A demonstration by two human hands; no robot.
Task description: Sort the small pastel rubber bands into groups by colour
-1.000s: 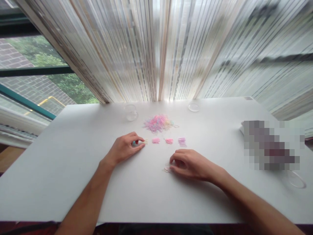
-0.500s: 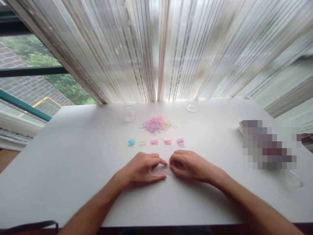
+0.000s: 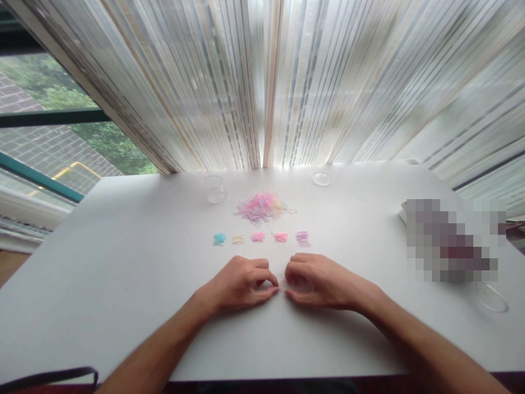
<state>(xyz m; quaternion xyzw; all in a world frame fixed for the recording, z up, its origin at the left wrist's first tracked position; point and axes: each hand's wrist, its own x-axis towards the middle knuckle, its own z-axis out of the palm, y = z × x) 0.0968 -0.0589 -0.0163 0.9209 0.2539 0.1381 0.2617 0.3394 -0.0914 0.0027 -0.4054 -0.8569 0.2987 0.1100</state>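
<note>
While resting the left hand (image 3: 241,282) and the right hand (image 3: 320,280) on the white bench (image 3: 123,290), facing the fingers (image 3: 264,297) of both toward each other across a narrow gap. Having a few thin strands (image 3: 281,283) lying in that gap, just beside the fingertips on either side and nearer than the row of small bunches (image 3: 258,236) beyond. Holding the left forefinger and thumb nearly together at the tips, being unable to tell whether pinching a strand. Curling the right fingers, with forefinger and thumb slightly apart at the right edge of the strands. Looking pale, whitish with a faint pink tinge, fine and loosely scattered, partly blurring into the white surface and defying a count. Seeing, in the row beyond, a teal bunch (image 3: 219,238), a cream bunch (image 3: 238,239), a pink bunch (image 3: 258,236), a coral bunch (image 3: 280,237) and a purple bunch (image 3: 303,238), running from left to right and lying apart from one another. Finding a tangled pile (image 3: 262,207) behind the row, mixing pink, purple, blue and yellow strands.
</note>
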